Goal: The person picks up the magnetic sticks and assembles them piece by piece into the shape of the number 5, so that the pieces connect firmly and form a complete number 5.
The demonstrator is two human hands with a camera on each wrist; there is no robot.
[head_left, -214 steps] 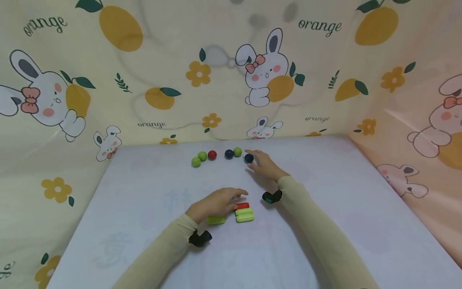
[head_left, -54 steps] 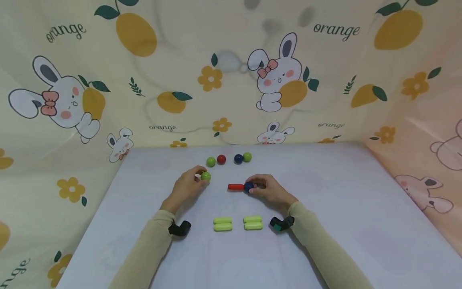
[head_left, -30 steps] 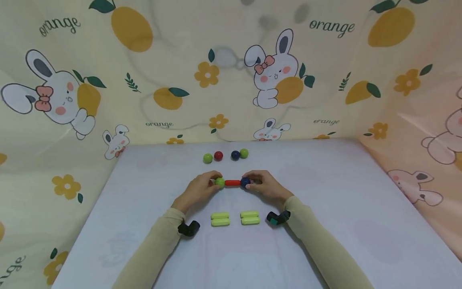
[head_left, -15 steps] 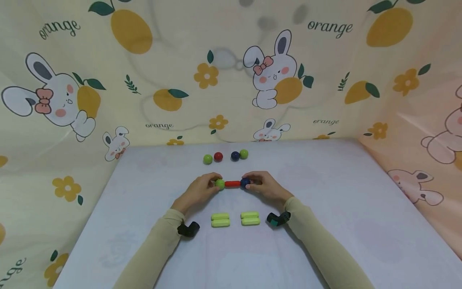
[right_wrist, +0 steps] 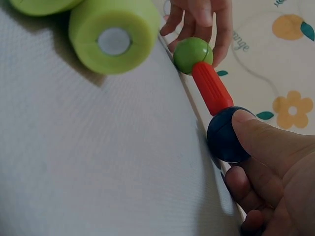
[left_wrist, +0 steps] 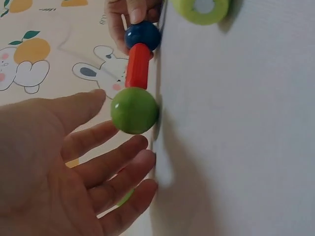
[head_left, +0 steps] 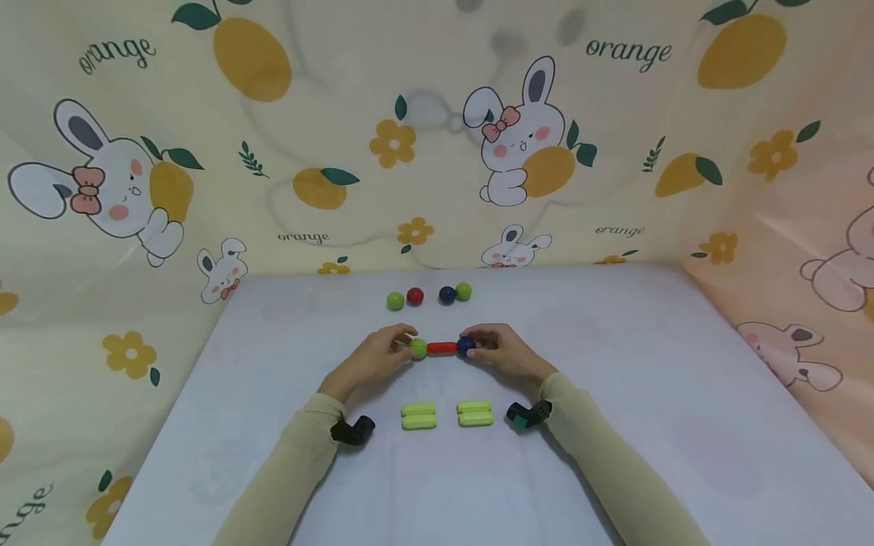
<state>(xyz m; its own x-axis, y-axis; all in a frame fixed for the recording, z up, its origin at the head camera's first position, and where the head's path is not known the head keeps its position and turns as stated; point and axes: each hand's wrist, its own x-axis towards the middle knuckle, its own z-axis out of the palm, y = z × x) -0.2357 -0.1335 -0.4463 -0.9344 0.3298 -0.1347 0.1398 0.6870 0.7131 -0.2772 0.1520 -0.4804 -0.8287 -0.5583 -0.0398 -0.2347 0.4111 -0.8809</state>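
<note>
Since earlier, the green ball is newly meeting the left end of the red rod. The left hand is spreading beside that ball, contact unclear; the right hand is pinching the navy ball, seemingly bracing the rod's right end. Beyond the rod, loose balls are resting.

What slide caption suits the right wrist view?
Right hand grips a blue ball; a red stick runs from it to a green ball.
</note>
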